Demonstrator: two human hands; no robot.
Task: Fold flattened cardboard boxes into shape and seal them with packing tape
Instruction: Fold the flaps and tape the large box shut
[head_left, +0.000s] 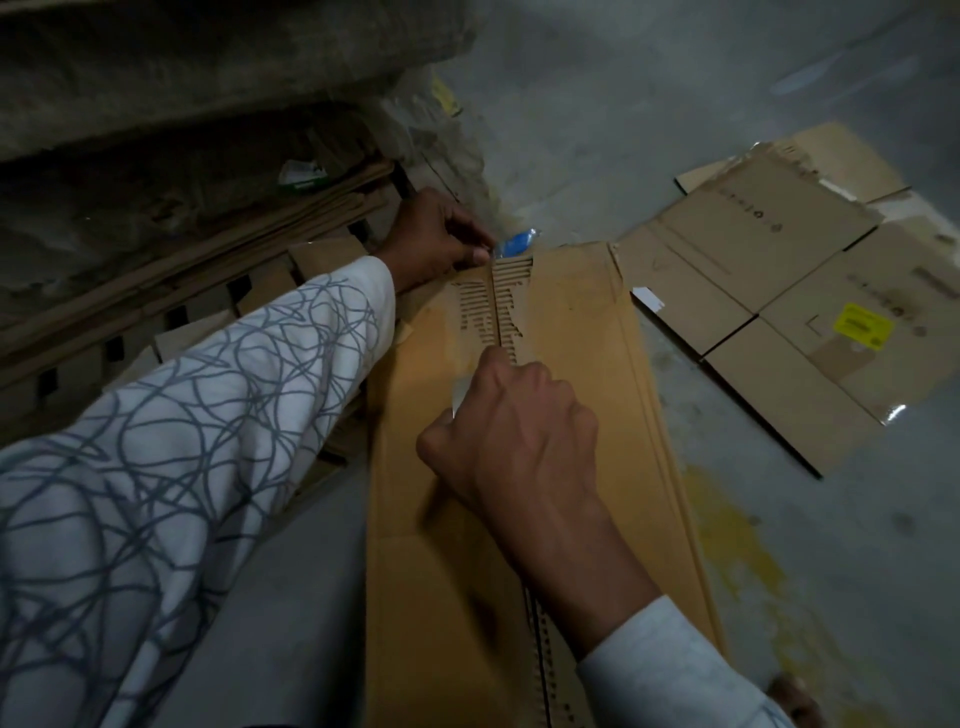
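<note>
A long brown cardboard box (582, 364) lies flat on the floor, its middle seam running away from me with torn paper that shows the corrugation. My left hand (434, 239) curls over the box's far edge at the seam, thumb on top. A blue object (517, 243) sits just beyond its fingertips. My right hand (514, 431) is a fist over the seam nearer to me and grips a pale, shiny strip that looks like clear packing tape (460, 397). The roll itself is hidden.
Flattened cardboard boxes (779, 291), one with a yellow label (862, 326), lie on the grey floor to the right. A stack of flat cardboard (208, 270) and sacking fill the left and far side. A foot (795, 699) shows at the bottom right.
</note>
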